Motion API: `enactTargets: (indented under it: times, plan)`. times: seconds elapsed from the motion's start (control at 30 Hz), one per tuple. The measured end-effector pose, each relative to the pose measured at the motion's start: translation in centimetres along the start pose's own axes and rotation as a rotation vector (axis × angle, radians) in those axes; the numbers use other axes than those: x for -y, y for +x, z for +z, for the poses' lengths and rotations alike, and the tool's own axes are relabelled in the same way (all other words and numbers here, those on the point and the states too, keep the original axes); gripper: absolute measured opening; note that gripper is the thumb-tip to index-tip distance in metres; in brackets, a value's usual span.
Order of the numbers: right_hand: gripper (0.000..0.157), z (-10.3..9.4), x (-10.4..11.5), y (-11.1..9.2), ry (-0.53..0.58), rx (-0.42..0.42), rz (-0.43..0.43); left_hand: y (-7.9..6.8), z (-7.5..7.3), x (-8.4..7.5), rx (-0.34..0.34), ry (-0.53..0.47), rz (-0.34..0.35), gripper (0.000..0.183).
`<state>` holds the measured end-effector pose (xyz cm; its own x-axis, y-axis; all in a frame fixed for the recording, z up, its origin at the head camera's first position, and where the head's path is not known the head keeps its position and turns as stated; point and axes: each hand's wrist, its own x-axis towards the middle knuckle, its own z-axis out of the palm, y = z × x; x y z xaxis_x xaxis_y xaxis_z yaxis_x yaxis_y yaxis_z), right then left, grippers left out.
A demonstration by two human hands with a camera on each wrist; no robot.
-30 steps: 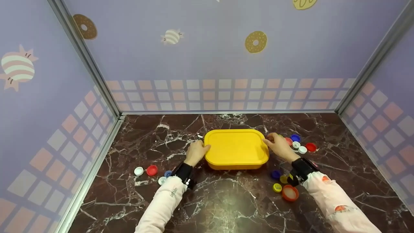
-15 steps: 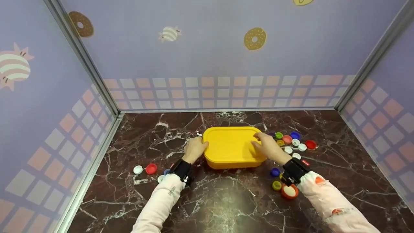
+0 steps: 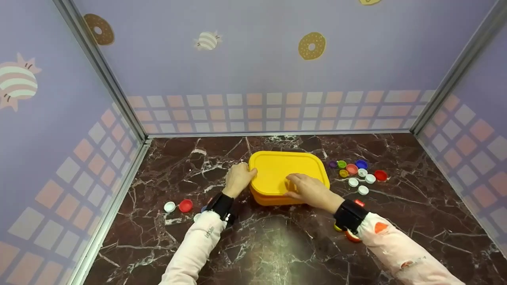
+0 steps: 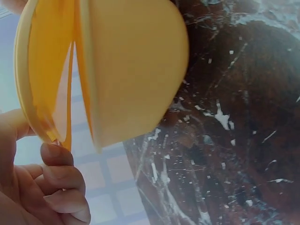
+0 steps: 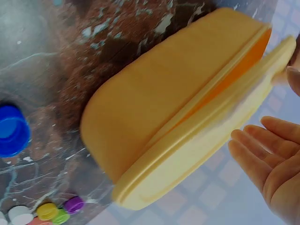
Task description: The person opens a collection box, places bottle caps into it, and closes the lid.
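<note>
A yellow lid (image 3: 281,164) lies tilted over a yellow rectangular box (image 3: 273,200), its left end raised off the rim. My left hand (image 3: 239,179) pinches that raised end between thumb and curled fingers, and a gap between lid and box wall (image 4: 131,70) shows in the left wrist view. Over the lid's near right part is my right hand (image 3: 311,192), thumb apart from loosely bent fingers (image 5: 276,140) with nothing between them. In the right wrist view the lid (image 5: 187,154) meets the rim at its right end.
Right of the box lie several bottle caps, among them a blue cap (image 3: 361,164), a red cap (image 3: 380,175) and a white cap (image 3: 363,190). To the left are a white cap (image 3: 169,206) and a red cap (image 3: 185,205). Patterned walls (image 3: 253,71) surround the marble-look table (image 3: 269,245).
The lid's left end has risen in my left hand. My right hand has left the box's right end and moved leftward and nearer, over the lid.
</note>
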<state>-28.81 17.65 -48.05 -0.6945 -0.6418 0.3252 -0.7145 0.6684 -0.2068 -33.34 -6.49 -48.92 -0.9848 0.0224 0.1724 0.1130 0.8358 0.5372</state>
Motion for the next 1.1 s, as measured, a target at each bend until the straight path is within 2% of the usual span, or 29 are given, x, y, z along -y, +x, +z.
enactTargets:
  times: [0.3,0.57,0.93,1.1]
  plan:
    - [0.048,0.6,2.0,1.5,-0.060,-0.060,-0.094,0.4,-0.8,-0.7,-0.024,-0.016,-0.017,0.030]
    - [0.039,1.7,3.7,2.9,-0.207,-0.140,-0.213,0.5,-0.8,-1.1,-0.053,-0.013,0.015,0.031]
    - [0.022,2.5,4.4,3.3,-0.361,-0.271,-0.266,0.4,-0.4,-1.1,-0.035,-0.034,0.003,0.031]
    - [0.020,2.6,4.7,3.5,-0.427,-0.267,-0.246,0.4,-0.6,-1.1,-0.058,-0.029,0.000,0.032]
